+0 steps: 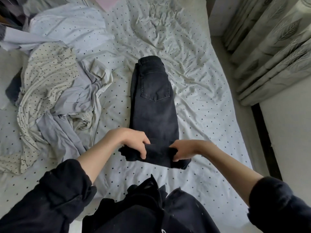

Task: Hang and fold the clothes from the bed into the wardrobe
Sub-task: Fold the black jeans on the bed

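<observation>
- The left hand (133, 140), reaching in from the lower left of the frame on a bare forearm with its dark sleeve (55, 190) pushed up, grips the near left corner of a pair of black jeans (154, 105), thumb on top of the cloth and fingers curled under the fold.
- The right hand (183, 149), coming from the lower right with its own sleeve rolled back, pinches the near right corner of the same garment, knuckles turned toward the other hand.
- Both wrists are level, palms down, the two hands close together with a band of rolled denim stretched between them just below the centre of the frame.
- The jeans lie flat at the centre of the frame on the bed sheet (202, 101), a wrinkled white one with small dark dots.
- Their long axis runs from bottom to top of the frame, the waistband pointing to the upper centre and a back pocket facing up.
- The leg end, nearest the camera, is doubled over in the person's grasp.
- A heap of pale clothes (55, 91), one cream piece with dots and one plain grey-blue, sits at the left of the frame, well apart from the jeans.
- Patterned curtains (276, 47) hang in folds at the upper right.
</observation>
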Action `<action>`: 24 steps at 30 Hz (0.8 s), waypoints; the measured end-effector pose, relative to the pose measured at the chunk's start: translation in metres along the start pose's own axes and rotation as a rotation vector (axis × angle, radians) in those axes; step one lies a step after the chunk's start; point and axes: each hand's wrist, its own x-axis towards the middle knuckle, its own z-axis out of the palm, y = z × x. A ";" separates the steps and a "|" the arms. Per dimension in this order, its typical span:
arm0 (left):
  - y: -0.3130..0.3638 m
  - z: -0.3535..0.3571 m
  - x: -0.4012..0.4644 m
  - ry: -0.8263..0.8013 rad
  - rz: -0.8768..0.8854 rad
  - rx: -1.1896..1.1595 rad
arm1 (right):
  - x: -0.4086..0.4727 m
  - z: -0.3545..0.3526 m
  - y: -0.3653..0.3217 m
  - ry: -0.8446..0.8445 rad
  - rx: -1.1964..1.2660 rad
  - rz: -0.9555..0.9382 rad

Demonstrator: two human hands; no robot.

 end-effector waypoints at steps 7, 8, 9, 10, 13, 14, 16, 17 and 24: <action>-0.011 -0.048 0.027 0.983 0.026 0.348 | 0.047 -0.080 0.028 0.451 0.168 0.053; -0.012 -0.046 0.037 1.163 0.060 0.429 | 0.059 -0.092 0.034 0.477 0.211 0.065; -0.011 -0.040 0.046 1.300 0.118 0.485 | 0.071 -0.101 0.040 0.495 0.252 0.081; -0.012 -0.032 0.057 1.353 0.185 0.533 | 0.083 -0.106 0.046 0.503 0.279 0.103; -0.024 -0.009 0.084 0.896 0.093 0.541 | 0.112 -0.107 0.059 0.612 0.246 0.159; -0.031 -0.004 0.092 0.723 -0.008 0.553 | 0.116 -0.101 0.059 0.706 0.200 0.179; -0.044 0.002 0.108 0.617 -0.117 0.647 | 0.116 -0.078 0.053 0.983 0.058 0.159; -0.047 0.003 0.115 0.614 -0.144 0.697 | 0.116 -0.062 0.051 1.107 -0.048 0.117; -0.069 0.021 0.156 0.907 -0.047 0.829 | 0.141 0.041 0.064 0.779 -0.476 0.174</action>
